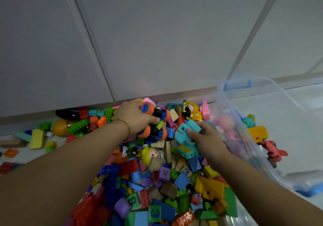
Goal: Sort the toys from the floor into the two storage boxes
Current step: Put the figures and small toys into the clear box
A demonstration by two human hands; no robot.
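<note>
A big heap of coloured bricks and toys (157,182) covers the floor in front of me. My left hand (134,117) grips a toy car with orange and blue wheels (153,121) above the far side of the heap. My right hand (206,138) holds a turquoise toy camera (187,138) just right of it. A clear storage box with blue handles (262,121) stands at the right, with pink and other toys inside. Only this one box shows.
White cabinet doors (139,42) rise behind the heap. Loose bricks lie scattered at the left, among them a yellow block (37,138) and an orange egg-shaped toy (60,128). A yellow-haired doll head (151,156) lies mid-heap. A red toy (272,150) shows through the box.
</note>
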